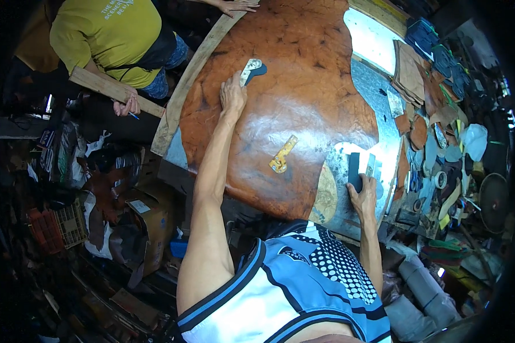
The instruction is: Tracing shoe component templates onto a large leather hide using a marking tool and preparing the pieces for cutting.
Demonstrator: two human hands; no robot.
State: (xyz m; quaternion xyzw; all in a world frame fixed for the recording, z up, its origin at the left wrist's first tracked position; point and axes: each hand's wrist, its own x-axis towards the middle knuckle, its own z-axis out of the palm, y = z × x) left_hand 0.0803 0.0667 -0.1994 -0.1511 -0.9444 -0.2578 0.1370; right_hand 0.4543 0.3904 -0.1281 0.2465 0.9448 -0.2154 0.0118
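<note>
A large sheet of brown leather [303,74] with dark creases covers most of the table. Over its left part reaches my left hand [233,97], fingers closed on the near end of a flat, worn pale template [250,70]. A dark, rounded piece [258,73] shows beside that template. Close to the leather's front edge lies a yellowish, L-shaped template [283,154]. My right hand [364,199] is at the table's right side, thumb and fingers around the near end of a dark flat strip [354,170]. Paler strips [371,166] lie beside its fingers, partly lost in glare.
Leather scraps [409,74], a tape roll [440,179] and tools crowd the right side. Across the far left stands a person in a yellow shirt [111,28], holding a wooden board [111,88]; another hand [237,6] rests at the table's far edge. A cardboard box [154,223] stands lower left.
</note>
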